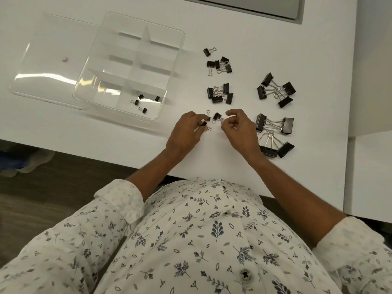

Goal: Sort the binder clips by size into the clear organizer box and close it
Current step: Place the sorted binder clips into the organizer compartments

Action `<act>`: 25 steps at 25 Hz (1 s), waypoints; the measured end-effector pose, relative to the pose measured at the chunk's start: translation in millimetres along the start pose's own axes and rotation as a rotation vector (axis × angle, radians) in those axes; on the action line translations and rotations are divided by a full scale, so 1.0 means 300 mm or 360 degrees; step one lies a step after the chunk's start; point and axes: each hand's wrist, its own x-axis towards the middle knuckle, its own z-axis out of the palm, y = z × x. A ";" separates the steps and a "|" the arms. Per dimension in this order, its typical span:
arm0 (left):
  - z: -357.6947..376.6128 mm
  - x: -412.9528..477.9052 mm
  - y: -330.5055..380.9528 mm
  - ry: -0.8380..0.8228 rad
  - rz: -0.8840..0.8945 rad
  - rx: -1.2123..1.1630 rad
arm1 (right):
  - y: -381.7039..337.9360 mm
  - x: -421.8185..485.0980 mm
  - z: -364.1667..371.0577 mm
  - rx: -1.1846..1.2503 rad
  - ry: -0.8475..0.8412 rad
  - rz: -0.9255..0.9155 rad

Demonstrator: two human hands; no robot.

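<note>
Black mini clips (140, 96): four lie in the organizer box (106, 97), left hand (186, 132) pinches one, right hand (238, 129) pinches another.

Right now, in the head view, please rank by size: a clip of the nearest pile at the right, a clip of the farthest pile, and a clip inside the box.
1. Nearest-pile clip: largest, though also closest to the camera.
2. Farthest-pile clip.
3. Boxed clip, inside the organizer box: smallest.
</note>
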 end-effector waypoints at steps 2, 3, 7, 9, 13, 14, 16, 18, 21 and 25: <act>-0.001 -0.010 -0.007 0.0009 0.0042 0.0034 | -0.003 0.020 0.000 0.0271 -0.0069 0.0220; -0.003 -0.016 -0.007 0.0015 0.0065 0.0062 | -0.006 0.032 0.002 0.0423 -0.0109 0.0328; -0.009 -0.034 -0.018 0.0061 0.0125 0.0088 | -0.034 0.063 0.009 0.0934 -0.0221 0.0637; -0.021 -0.043 -0.008 0.0156 0.0108 -0.0001 | -0.049 0.063 0.010 0.1023 -0.0248 0.0713; -0.096 -0.046 0.060 0.0412 -0.0087 -0.0460 | -0.113 0.057 0.016 0.1145 -0.0308 0.0767; -0.124 -0.039 0.074 0.0465 -0.0138 -0.0545 | -0.144 0.056 0.021 0.1172 -0.0332 0.0742; -0.191 -0.014 0.080 0.0586 -0.0215 -0.0688 | -0.228 0.059 0.038 0.1234 -0.0385 0.0658; -0.271 0.023 0.057 0.0689 -0.0310 -0.0834 | -0.327 0.073 0.073 0.1314 -0.0450 0.0560; -0.393 0.093 -0.022 0.0774 -0.0445 -0.0944 | -0.479 0.107 0.150 0.1355 -0.0519 0.0430; -0.496 0.171 -0.118 0.0782 -0.0559 -0.0968 | -0.608 0.161 0.249 0.1323 -0.0515 0.0373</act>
